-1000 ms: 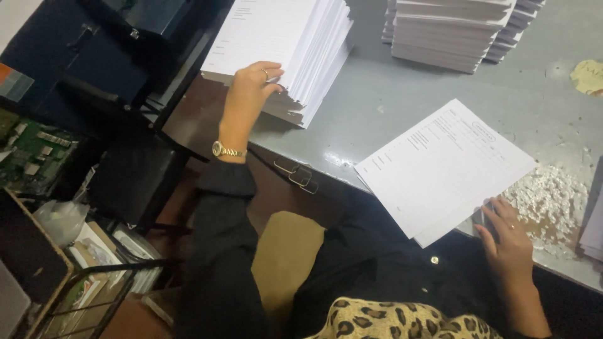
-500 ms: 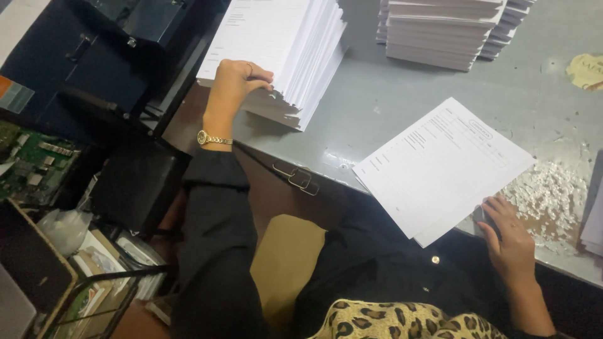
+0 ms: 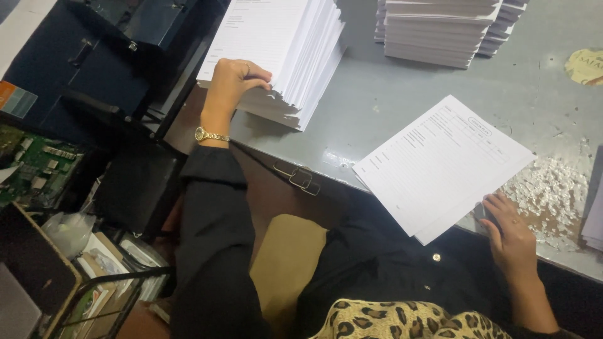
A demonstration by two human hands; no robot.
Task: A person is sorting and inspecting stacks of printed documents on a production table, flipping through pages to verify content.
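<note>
The paper stack (image 3: 276,56) is seemingly gripped by the curled left hand (image 3: 235,78); the right hand (image 3: 512,235) lies open beside loose sheets (image 3: 443,163).

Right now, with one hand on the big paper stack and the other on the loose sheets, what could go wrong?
The tall stack of printed sheets juts past the grey table's left edge, and the left hand grips its fanned corner, so a pull might tip sheets off. The loose printed sheets overhang the near edge, pinned only at one corner by the right hand; they could slide into the lap. White crumbs beside them might get under the paper.
</note>
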